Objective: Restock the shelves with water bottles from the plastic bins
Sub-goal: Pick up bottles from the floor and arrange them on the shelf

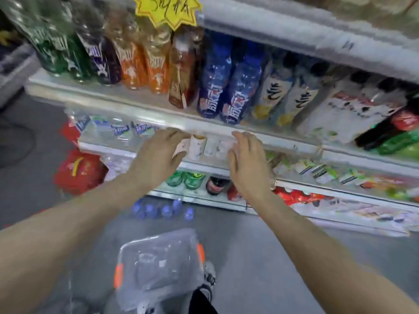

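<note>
Shelf lineup goes green bottles (54,53), a purple one (102,62), orange ones (140,64), then blue bottles (224,87) with red-and-white labels, plus a yellow starburst sign (165,10) overhead and a clear bin (158,268) with orange latches on the grey floor (283,268).

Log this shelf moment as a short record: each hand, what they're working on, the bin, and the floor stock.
left hand: reaching to the second shelf, touching the pale bottles
right hand: at the same row, fingers relaxed, grip unclear
clear plastic bin: on the floor by the feet, orange latches, lid on
blue-capped bottles: on the floor at the shelf base
image: motion-blurred
</note>
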The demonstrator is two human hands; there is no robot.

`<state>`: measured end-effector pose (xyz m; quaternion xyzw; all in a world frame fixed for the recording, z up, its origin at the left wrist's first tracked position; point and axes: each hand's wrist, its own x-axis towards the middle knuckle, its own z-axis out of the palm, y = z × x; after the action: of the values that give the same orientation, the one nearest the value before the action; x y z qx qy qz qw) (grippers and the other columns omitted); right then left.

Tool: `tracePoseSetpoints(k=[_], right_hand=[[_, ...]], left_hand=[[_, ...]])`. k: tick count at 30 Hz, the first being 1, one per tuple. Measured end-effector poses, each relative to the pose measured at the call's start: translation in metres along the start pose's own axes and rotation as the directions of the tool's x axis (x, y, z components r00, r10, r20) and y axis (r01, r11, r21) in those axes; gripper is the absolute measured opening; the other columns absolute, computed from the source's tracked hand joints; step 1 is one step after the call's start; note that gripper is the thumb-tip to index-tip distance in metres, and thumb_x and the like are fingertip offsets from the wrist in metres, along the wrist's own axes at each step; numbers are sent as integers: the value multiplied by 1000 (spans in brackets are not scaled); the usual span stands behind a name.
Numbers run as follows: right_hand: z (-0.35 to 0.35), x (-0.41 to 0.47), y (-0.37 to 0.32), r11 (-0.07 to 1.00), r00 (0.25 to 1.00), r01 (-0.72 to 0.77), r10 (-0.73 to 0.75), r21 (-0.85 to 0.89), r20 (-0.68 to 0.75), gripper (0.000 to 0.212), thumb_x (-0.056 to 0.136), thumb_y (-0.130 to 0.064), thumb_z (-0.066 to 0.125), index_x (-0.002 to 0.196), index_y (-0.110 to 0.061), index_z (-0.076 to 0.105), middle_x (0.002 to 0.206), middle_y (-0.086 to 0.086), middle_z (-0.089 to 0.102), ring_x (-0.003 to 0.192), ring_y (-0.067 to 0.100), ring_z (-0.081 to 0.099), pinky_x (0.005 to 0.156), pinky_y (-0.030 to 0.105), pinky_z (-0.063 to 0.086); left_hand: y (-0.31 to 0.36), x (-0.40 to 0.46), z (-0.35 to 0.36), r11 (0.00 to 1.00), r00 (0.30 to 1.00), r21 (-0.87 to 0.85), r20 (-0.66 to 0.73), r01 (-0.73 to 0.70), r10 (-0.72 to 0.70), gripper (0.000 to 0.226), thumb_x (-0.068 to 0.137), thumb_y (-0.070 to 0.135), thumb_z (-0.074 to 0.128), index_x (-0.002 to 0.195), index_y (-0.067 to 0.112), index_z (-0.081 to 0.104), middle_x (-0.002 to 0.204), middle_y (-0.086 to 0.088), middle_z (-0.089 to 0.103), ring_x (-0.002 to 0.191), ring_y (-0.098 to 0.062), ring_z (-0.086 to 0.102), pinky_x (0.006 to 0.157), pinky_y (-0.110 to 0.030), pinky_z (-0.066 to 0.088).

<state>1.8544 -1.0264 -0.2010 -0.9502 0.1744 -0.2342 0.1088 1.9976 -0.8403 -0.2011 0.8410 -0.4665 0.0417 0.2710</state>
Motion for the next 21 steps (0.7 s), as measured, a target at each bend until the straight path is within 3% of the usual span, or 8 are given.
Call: tracePoseSetpoints(k=[4,7,10,12,17,21], right_hand=[[110,-61,13,999,986,-19,11,49,167,39,89,-11,59,127,-6,54,120,16,56,107,34,52,93,42,46],[197,-103,35,993,953,-62,31,96,302,39,87,-10,59,126,-5,54,118,16,56,103,34,54,89,44,49],[281,-144,60,990,900,-109,60,90,433,41,88,-13,61,127,-4,53,117,16,55,103,36,55,86,46,51],[334,-170,75,987,855,-145,88,72,511,43,88,-15,63,128,-5,52,114,16,55,100,36,56,81,46,52],[449,-215,101,982,754,-187,127,25,644,48,88,-16,64,132,-2,50,125,22,52,105,42,54,87,48,47],[531,-235,116,970,729,-241,166,22,664,54,90,-16,63,139,-3,45,131,23,49,113,41,50,94,47,45]], left_hand=[[-57,-66,107,993,986,-44,136,105,-98,39,81,29,50,116,14,58,110,-15,64,97,-35,62,88,-37,46],[-95,-115,184,978,950,-17,240,208,-197,41,79,29,48,110,8,65,108,-13,64,96,-36,62,87,-37,42],[-130,-159,255,954,905,45,307,296,-295,37,76,17,71,110,4,65,110,-15,63,94,-40,62,80,-42,52],[-153,-184,302,943,875,70,357,326,-329,51,67,8,82,115,3,64,111,-18,63,94,-42,63,77,-45,54],[-208,-220,401,919,827,122,402,376,-392,62,67,6,81,124,0,59,121,-23,59,103,-44,59,86,-47,50],[-249,-233,475,911,819,137,402,388,-410,68,71,4,76,132,-5,49,135,-26,48,121,-45,49,98,-50,44]])
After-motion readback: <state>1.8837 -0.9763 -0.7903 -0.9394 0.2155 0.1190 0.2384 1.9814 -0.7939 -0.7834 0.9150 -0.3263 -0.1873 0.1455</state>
